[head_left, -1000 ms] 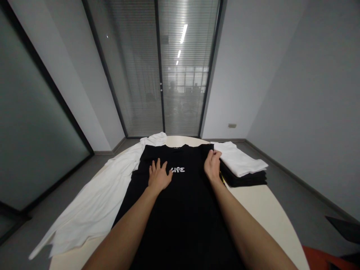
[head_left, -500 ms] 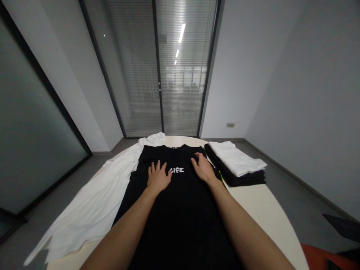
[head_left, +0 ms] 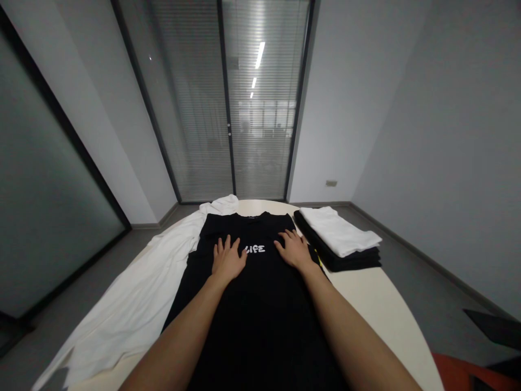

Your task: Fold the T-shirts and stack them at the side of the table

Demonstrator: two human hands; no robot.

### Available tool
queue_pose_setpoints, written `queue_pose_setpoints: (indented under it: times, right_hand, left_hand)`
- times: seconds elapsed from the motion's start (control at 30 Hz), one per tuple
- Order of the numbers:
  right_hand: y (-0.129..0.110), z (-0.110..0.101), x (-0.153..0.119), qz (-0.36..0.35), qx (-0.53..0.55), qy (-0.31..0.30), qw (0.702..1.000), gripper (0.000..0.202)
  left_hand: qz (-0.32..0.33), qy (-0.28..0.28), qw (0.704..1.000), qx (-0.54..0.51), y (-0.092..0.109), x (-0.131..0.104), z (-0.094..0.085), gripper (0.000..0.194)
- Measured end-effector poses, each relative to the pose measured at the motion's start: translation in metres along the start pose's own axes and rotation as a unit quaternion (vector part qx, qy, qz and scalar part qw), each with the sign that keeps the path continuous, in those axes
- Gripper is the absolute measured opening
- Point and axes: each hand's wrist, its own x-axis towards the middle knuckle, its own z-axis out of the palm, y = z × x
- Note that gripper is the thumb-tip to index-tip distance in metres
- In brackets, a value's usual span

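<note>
A black shirt with white lettering reading "LIFE" lies spread out on the pale table, its neckline at the far end. My left hand rests flat on it, left of the lettering, fingers spread. On the right of the lettering my right hand lies on the fabric, also with its fingers apart. Neither hand grips anything. A bit of yellow shows at the shirt's right edge, beside my right wrist.
White garments lie along the left side of the table, partly hanging over its edge. At the back right is a stack of folded black clothes with a folded white one on top. A red chair stands at lower right.
My right hand has drawn slightly back towards me on the black shirt, its fingers now flatter and more spread. My left hand stays in place. The view has shifted a little.
</note>
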Motion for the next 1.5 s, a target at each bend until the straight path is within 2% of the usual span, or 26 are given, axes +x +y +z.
queue_pose_setpoints:
  times: [0.1,0.23,0.33,0.47,0.57,0.7,0.83,0.9,0.97,1.07,1.13,1.17,1.27,1.4,1.5]
  right_hand:
    - [0.002,0.002,0.001,0.021,0.003,-0.019,1.000,0.060]
    - [0.003,0.002,0.002,0.016,0.005,-0.030,0.999,0.061]
    - [0.003,0.003,0.001,0.017,0.008,-0.024,1.000,0.059]
    - [0.003,0.002,0.001,0.017,0.008,-0.027,0.999,0.059]
    - [0.004,0.003,0.001,0.017,0.010,-0.022,1.000,0.057]
    - [0.005,0.004,0.001,0.015,0.009,-0.018,1.000,0.056]
    - [0.006,0.004,0.000,0.015,0.009,-0.017,1.000,0.056]
    - [0.006,0.004,0.000,0.015,0.008,-0.016,1.000,0.055]
    - [0.005,0.004,0.000,0.015,0.008,-0.016,1.000,0.055]
    - [0.005,0.004,0.000,0.015,0.006,-0.013,1.000,0.055]
    - [0.005,0.003,0.000,0.014,0.004,-0.014,1.000,0.055]
    - [0.005,0.003,-0.001,0.013,0.003,-0.015,1.000,0.055]
    - [0.004,0.003,-0.002,0.014,0.004,-0.015,1.000,0.055]
    - [0.004,0.002,-0.002,0.014,0.006,-0.019,1.000,0.055]
    - [0.004,0.001,-0.001,0.015,0.008,-0.020,1.000,0.055]
  left_hand:
    - [-0.014,0.028,0.999,-0.013,0.001,-0.001,-0.005,0.056]
    - [-0.025,0.128,0.990,0.047,-0.004,-0.003,-0.020,0.045]
    - [-0.040,0.186,0.977,0.100,-0.017,-0.001,-0.030,0.042]
    - [-0.074,0.177,0.975,0.110,-0.043,0.004,-0.037,0.042]
    - [-0.107,0.166,0.980,0.022,-0.059,0.010,-0.041,0.036]
    - [-0.205,0.182,0.959,-0.070,-0.081,0.024,-0.053,0.025]
    - [-0.261,0.212,0.937,-0.098,-0.104,0.033,-0.070,0.032]
    - [-0.247,0.218,0.939,-0.102,-0.109,0.032,-0.077,0.033]
    - [-0.200,0.210,0.951,-0.104,-0.107,0.027,-0.081,0.028]
    - [-0.026,0.124,0.991,-0.039,-0.096,0.019,-0.080,0.023]
    - [0.067,0.059,0.996,0.026,-0.087,0.015,-0.075,0.025]
    - [0.084,0.042,0.994,0.048,-0.084,0.013,-0.073,0.028]
    - [0.054,0.051,0.996,0.051,-0.079,0.012,-0.066,0.035]
    - [-0.013,0.086,0.996,0.025,-0.085,0.014,-0.068,0.024]
    - [-0.094,0.124,0.988,-0.018,-0.096,0.019,-0.074,0.023]
